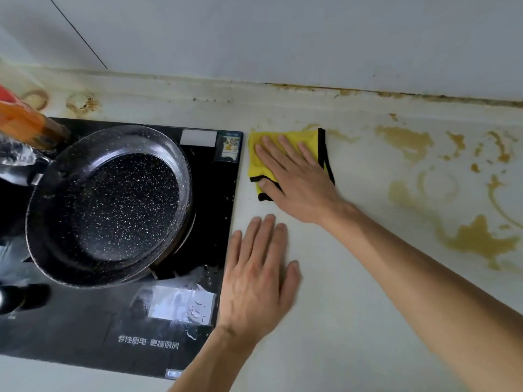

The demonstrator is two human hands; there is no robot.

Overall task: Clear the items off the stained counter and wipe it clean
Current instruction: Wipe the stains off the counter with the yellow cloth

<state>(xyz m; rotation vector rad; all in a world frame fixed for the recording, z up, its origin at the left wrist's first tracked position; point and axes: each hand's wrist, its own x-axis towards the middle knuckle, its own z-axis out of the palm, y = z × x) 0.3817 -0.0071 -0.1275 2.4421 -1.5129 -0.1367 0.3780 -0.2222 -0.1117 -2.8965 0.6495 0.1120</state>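
Counter (353, 292): pale surface, brown stains (478, 239) spread over right half. Yellow cloth (283, 138), black-edged, lies just beside black stovetop (206, 210), near back wall. Right hand (294, 179) pressed flat on cloth, fingers spread, not clenched. Left hand (259, 275) flat on bare counter, palm down, holding nothing. Speckled black pan (113, 205) sits on stovetop.

A glossy black glass cooktop (121, 329) filled the left side of the view. On it sat a round black speckled non-stick frying pan (113, 205), empty. A blurred orange-and-red bottle (25, 120) stood at the cooktop's far left corner. A black control knob (17, 301) showed at the cooktop's near left. White Chinese lettering (148, 343) ran along its near edge, and a sticker with a QR code (230, 145) sat in its far right corner.
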